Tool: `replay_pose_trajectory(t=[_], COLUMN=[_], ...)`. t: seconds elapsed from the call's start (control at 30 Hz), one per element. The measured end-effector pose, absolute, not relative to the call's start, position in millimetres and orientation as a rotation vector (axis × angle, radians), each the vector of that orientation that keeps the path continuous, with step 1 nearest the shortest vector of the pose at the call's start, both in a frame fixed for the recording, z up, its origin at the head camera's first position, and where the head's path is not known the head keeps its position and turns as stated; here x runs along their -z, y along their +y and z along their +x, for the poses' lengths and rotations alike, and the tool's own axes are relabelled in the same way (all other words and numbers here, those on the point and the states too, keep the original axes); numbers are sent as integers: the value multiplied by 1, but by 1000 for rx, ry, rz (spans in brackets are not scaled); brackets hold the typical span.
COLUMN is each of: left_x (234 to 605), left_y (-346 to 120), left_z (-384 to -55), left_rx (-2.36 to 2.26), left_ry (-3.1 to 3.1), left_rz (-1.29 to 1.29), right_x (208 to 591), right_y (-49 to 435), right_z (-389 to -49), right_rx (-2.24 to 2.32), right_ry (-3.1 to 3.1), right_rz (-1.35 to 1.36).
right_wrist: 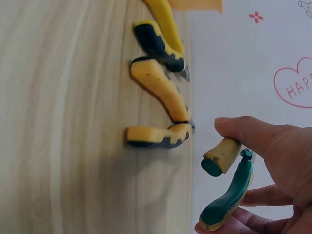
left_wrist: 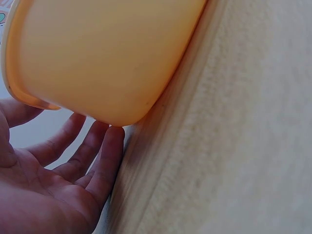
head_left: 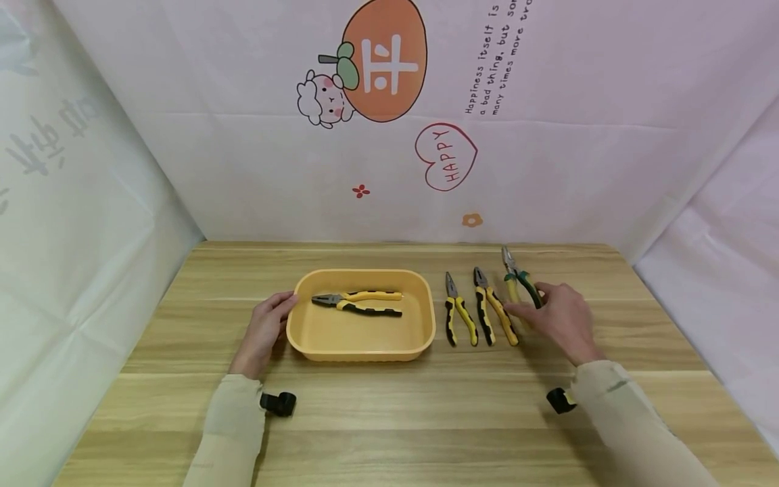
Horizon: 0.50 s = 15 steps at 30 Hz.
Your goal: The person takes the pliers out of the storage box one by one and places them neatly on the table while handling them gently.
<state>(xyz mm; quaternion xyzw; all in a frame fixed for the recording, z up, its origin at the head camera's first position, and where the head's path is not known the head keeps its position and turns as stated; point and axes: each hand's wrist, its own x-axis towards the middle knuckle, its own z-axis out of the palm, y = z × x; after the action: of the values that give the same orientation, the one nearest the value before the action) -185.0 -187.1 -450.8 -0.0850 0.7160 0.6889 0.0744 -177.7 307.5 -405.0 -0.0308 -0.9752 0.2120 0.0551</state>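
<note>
My left hand (head_left: 265, 333) holds the left end of a yellow plastic basin (head_left: 360, 341), one fingertip at its rim and other fingertips against the outer wall (left_wrist: 112, 63) in the left wrist view. Inside the basin lie yellow-and-black pliers (head_left: 359, 302), jaws toward the left. On the right, my right hand (head_left: 562, 318) grips pliers with green-and-yellow handles (right_wrist: 229, 195), thumb on one handle and fingers around the other. In the right wrist view these pliers hang above the table, jaws mostly hidden behind the hand.
Between the basin and my right hand lie two more yellow-and-black pliers, a slimmer pair (head_left: 459, 311) and a larger pair (head_left: 491, 308), jaws pointing away from me. The wooden table (head_left: 389, 419) ends at a printed white cloth (head_left: 255, 169) behind; cloth also hangs at both sides.
</note>
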Motion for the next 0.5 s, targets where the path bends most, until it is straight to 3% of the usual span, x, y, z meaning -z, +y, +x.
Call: replay_pose_trajectory(t=[0.5], left_x=[452], left_y=[-188], left_z=[-185], left_rx=[-2075], left_ry=[2148], left_rz=[-243], right_x=[423], right_y=[327], right_z=[-176], right_rx=[-582], right_ry=[-2972], right_rz=[-75])
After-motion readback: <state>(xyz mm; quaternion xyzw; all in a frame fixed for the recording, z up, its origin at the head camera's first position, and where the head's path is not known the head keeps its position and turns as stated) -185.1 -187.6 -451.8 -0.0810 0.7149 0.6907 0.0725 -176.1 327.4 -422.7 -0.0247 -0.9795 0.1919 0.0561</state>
